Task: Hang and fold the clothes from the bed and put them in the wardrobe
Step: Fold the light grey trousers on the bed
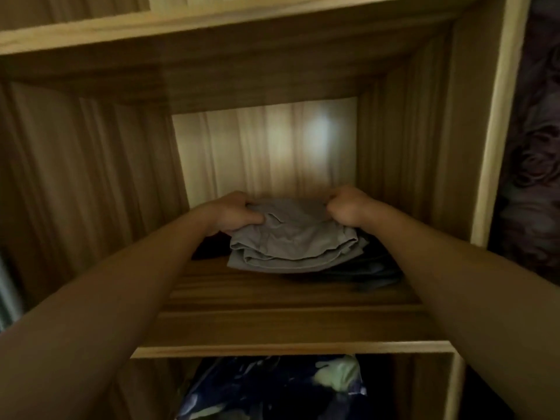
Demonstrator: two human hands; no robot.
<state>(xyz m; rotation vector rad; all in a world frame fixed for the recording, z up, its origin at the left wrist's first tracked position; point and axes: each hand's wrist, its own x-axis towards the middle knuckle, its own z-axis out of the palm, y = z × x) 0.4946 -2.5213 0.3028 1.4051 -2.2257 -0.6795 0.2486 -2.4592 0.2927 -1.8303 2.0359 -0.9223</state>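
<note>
The folded grey cloth [291, 237] sits on the wardrobe shelf [272, 294], partly on top of dark clothes [374, 268]. My left hand [233, 212] and right hand [348, 209] grip its back corners, fingers curled tight on it. I should slide it in flat, then let go gently. I see no words or labels.

Behind the left hand [235, 212] and the right hand [348, 207] is the pale back panel [242, 153] of a wooden wardrobe [91, 177], with a spot of light [321, 128] above the right hand. Under both lies the shelf board [272, 301]; far right, a purple rose-patterned surface [536, 153]
</note>
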